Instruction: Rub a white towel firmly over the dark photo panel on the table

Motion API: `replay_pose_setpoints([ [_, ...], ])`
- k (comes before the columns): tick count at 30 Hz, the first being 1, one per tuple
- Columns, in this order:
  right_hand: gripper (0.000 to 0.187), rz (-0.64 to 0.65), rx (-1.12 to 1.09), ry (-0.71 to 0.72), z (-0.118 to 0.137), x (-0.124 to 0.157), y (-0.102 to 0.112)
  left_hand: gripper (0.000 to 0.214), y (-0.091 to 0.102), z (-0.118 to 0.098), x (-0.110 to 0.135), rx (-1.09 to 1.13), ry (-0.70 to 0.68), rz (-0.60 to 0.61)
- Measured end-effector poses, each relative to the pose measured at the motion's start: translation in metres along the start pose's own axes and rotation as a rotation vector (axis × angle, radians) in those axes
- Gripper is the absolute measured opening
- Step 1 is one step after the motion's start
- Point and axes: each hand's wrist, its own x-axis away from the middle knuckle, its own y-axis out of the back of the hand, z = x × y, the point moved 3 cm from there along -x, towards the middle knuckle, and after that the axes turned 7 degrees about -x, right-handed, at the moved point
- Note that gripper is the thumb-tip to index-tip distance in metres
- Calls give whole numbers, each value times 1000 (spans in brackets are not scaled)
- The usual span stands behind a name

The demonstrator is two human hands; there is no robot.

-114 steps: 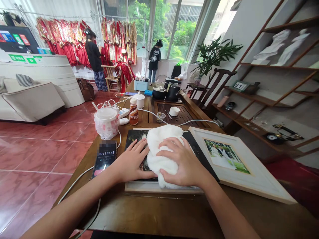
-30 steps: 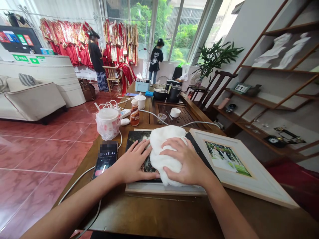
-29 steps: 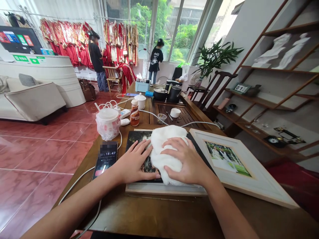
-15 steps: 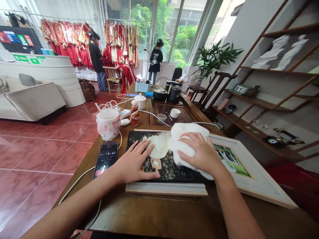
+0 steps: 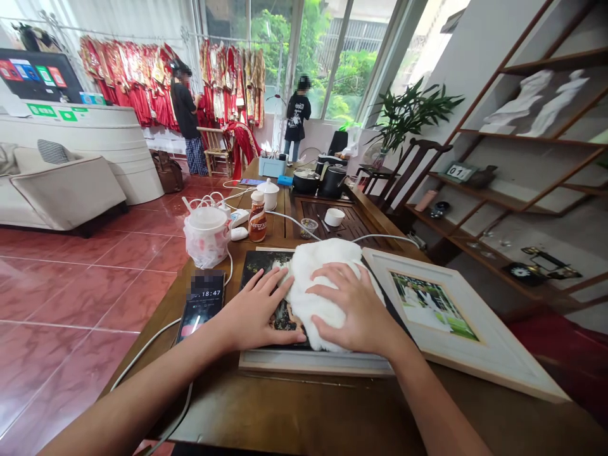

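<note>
My left hand (image 5: pixel 259 311) lies flat with fingers apart on the left side of a dark picture panel (image 5: pixel 256 261). Under my right hand (image 5: pixel 354 309) is a fluffy white cloth (image 5: pixel 311 261), gripped by spread, bent fingers and pressed on the panel. The cloth hides most of the panel's middle and touches or nearly touches my left fingertips. Beneath the panel lies a pale frame (image 5: pixel 316 362). To the right, a white-matted picture frame (image 5: pixel 503 354) holds a photo of people outdoors.
Left of the panel lie a phone (image 5: pixel 202 304) with a cable and a bagged white tub (image 5: pixel 206 234). Behind stand a brown bottle (image 5: pixel 257 218), a white lidded jar (image 5: pixel 268 193), a small white bowl (image 5: pixel 335 217) and black pots (image 5: pixel 331 180). Two people stand farther back.
My right hand has slid the white cloth leftward and slightly toward me, over the panel's middle. More of the photo frame at right shows. My left hand has stayed in place.
</note>
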Motion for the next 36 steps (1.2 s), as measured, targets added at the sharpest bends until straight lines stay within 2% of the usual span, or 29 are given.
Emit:
replay_pose_setpoints([
  [4,31,23,-76,34,9,-1,-3,94,0,0,1,6,-15,-19],
  [9,29,21,-89,6,4,-2,-2,96,1,-1,1,0,-7,-13],
  [15,27,-15,15,-54,-12,-1,3,99,0,0,1,7,19,-1],
  [24,28,-141,203,-235,-39,7,6,101,1,0,1,4,28,26],
  [28,25,-112,158,-162,-30,7,5,100,0,0,1,7,14,8],
  [33,25,-20,8,-2,-1,3,1,98,-1,2,0,2,7,-2],
  [36,27,25,-52,43,12,2,-3,91,-1,1,0,-9,-26,-24],
])
